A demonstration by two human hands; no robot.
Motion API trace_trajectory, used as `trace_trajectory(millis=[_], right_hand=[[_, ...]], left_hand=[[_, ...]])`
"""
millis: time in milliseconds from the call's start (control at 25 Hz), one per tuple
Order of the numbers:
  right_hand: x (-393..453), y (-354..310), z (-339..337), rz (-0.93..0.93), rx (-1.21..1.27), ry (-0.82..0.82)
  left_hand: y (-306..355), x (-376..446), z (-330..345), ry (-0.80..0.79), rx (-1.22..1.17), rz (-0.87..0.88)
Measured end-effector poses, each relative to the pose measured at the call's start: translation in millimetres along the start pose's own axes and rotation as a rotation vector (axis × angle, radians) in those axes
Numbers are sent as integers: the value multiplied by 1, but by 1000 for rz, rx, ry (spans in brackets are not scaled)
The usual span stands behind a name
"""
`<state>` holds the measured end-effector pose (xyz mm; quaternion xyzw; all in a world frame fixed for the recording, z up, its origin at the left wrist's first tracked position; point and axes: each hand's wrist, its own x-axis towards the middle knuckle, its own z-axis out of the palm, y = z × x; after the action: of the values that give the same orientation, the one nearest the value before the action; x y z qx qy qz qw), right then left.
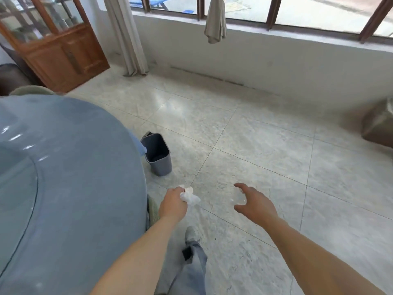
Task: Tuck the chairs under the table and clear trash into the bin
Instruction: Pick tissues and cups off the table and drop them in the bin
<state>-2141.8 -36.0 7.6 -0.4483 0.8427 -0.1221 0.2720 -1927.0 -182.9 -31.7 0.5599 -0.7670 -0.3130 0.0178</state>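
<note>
Beside one bin (158, 154), one tissue (190, 196).

The round table (63, 177) wears a glossy, smooth blue-grey top catching highlights. The bin (158, 155) looks matt grey plastic. The crumpled tissue (191, 196) is soft white paper. Floor tiles (265, 145) are polished, speckled stone; the cabinet (63, 54) is varnished wood.

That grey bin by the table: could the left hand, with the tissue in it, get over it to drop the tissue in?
Probably yes. The left hand grips the crumpled tissue, and only bare floor lies between it and the open-topped bin. The table edge beside the bin looks clear of the path. A step forward may be needed.
</note>
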Motion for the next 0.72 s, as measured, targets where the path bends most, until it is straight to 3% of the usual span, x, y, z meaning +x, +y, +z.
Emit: trace_trajectory(millis=[440, 720], right_hand=[[264, -121, -67, -156, -145, -25], [412, -141, -99, -241, -177, -75]], left_hand=[[17, 246, -66, -89, -18, -130], [33, 360, -91, -110, -76, -237]])
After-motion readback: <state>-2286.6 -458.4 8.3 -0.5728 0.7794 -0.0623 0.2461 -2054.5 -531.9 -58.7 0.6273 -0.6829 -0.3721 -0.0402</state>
